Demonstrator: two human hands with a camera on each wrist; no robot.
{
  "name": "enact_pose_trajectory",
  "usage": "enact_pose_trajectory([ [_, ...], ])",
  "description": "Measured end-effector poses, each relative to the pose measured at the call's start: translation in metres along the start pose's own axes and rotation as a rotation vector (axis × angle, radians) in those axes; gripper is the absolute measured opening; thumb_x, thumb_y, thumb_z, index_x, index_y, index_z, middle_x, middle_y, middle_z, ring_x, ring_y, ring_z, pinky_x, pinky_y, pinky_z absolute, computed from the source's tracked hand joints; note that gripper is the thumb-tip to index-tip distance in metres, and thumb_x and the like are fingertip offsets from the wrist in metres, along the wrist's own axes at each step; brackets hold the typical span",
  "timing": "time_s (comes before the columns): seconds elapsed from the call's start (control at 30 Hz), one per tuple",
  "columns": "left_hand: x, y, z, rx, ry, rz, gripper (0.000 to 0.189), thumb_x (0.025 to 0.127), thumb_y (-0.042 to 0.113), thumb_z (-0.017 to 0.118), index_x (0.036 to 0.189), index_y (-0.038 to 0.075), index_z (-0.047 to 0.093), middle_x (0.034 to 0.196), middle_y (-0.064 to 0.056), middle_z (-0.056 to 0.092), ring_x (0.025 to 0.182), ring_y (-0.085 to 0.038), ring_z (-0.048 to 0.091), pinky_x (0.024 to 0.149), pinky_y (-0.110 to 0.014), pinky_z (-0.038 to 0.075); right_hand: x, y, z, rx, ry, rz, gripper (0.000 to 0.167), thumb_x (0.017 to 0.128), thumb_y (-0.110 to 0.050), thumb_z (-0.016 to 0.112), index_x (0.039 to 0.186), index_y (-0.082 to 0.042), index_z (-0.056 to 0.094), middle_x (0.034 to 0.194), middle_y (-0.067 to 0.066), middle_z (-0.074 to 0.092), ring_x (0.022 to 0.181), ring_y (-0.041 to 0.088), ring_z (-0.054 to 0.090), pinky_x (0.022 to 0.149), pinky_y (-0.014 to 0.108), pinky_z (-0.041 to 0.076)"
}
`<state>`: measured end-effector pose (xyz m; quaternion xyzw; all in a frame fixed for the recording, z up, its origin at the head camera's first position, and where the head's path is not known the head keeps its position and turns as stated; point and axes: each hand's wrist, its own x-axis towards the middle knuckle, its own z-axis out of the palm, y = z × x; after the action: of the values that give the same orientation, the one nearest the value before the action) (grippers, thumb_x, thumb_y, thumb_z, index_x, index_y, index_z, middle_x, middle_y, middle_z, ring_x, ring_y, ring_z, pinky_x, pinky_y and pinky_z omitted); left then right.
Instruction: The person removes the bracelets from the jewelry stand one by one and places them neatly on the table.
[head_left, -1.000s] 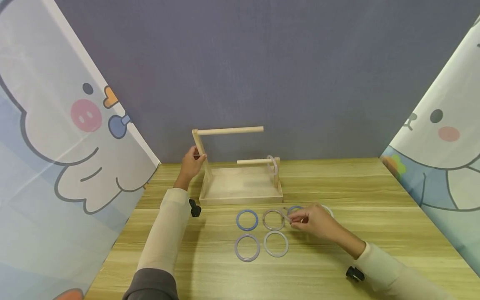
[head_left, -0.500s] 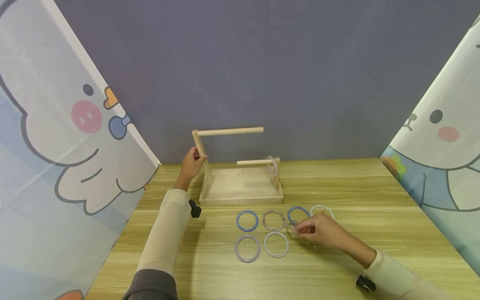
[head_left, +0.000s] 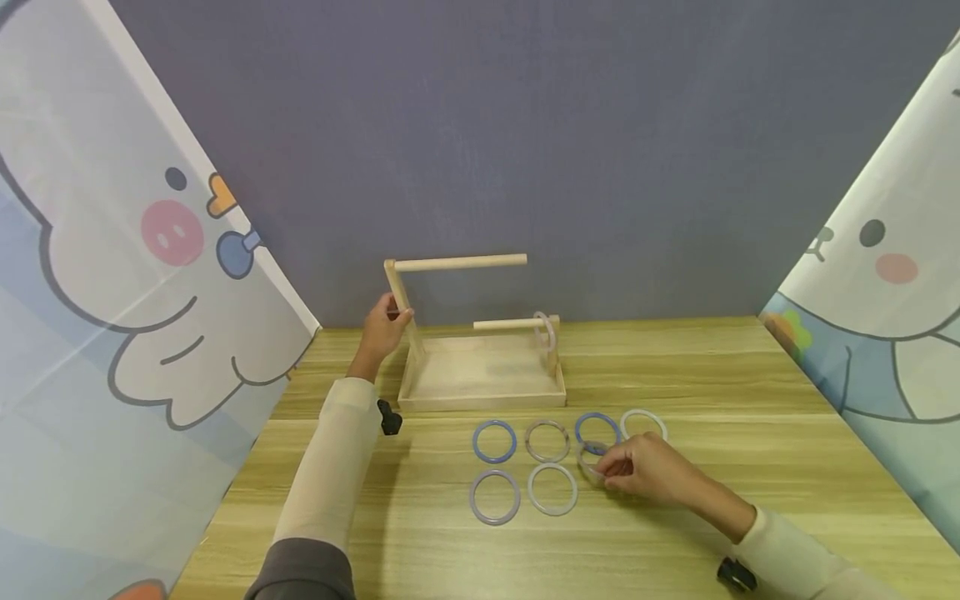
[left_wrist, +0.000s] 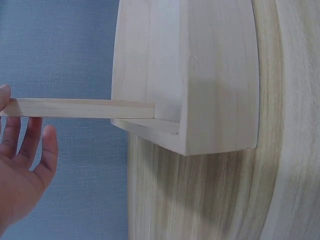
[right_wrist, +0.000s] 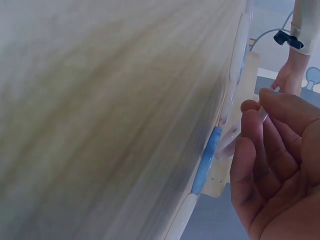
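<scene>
My left hand (head_left: pixel 384 329) grips the tall post (head_left: pixel 401 292) of a wooden bangle stand; in the left wrist view thumb and fingers lie on either side of it. Between the thumb and fingers of my right hand (head_left: pixel 648 471) is a pale, translucent bangle (right_wrist: pixel 229 145), tilted above the table and overlapping a blue bangle (head_left: pixel 597 415) in the head view. A pale pinkish bangle (head_left: pixel 552 333) hangs on the stand's lower bar (head_left: pixel 502 324). The upper bar (head_left: pixel 461 262) carries nothing. Fingers hide part of the held bangle.
On the table lie a blue bangle (head_left: pixel 476 442), a brownish one (head_left: pixel 527 441), a lavender one (head_left: pixel 472 497) and a white one (head_left: pixel 552 512). Another white bangle (head_left: pixel 643 411) lies behind my right hand. A grey wall (head_left: pixel 480 150) rises behind the stand's tray (head_left: pixel 480 402).
My right hand has drawn slightly toward me and to the right with the pale bangle, uncovering the blue and white bangles at right. My left hand stays on the post.
</scene>
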<state>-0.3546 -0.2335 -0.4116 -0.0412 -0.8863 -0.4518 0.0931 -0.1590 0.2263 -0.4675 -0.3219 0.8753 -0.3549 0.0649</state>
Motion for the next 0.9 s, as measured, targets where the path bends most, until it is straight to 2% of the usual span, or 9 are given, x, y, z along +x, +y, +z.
enact_pose_trajectory([
  [0.17,0.000,0.001,0.000,0.006,0.008,0.004,0.047,0.105,0.026,0.058,0.146,0.005,0.046,0.134,-0.024,0.060,0.124,-0.040,0.058,0.103,-0.055,0.050,0.000,0.001,0.000,-0.019,0.007,0.017,0.012,0.081,-0.006,0.083,0.092,-0.012,0.080,0.087,-0.003,0.078,0.077,-0.002,0.069,0.068,0.018,0.058],
  [0.53,-0.001,0.002,0.002,-0.002,0.010,0.002,0.045,0.105,0.023,0.058,0.144,0.004,0.046,0.132,-0.025,0.060,0.123,-0.040,0.058,0.104,-0.055,0.049,-0.004,-0.003,-0.002,-0.103,0.014,-0.020,0.013,0.079,-0.008,0.084,0.089,-0.015,0.081,0.082,-0.006,0.078,0.073,-0.006,0.066,0.065,0.017,0.057],
  [0.7,-0.001,0.003,0.002,-0.013,0.009,0.005,0.045,0.105,0.022,0.059,0.144,0.003,0.046,0.132,-0.025,0.060,0.123,-0.041,0.058,0.104,-0.055,0.049,-0.009,-0.008,-0.006,-0.118,-0.013,-0.037,0.012,0.079,-0.008,0.084,0.087,-0.016,0.081,0.079,-0.009,0.077,0.070,-0.009,0.063,0.063,0.017,0.056],
  [0.9,-0.001,0.003,0.002,-0.025,0.010,0.002,0.044,0.105,0.022,0.059,0.143,0.003,0.047,0.133,-0.026,0.060,0.124,-0.042,0.058,0.104,-0.056,0.050,-0.014,-0.009,-0.007,-0.083,-0.063,-0.025,0.012,0.080,-0.009,0.084,0.088,-0.017,0.080,0.080,-0.011,0.076,0.070,-0.010,0.062,0.062,0.016,0.055],
])
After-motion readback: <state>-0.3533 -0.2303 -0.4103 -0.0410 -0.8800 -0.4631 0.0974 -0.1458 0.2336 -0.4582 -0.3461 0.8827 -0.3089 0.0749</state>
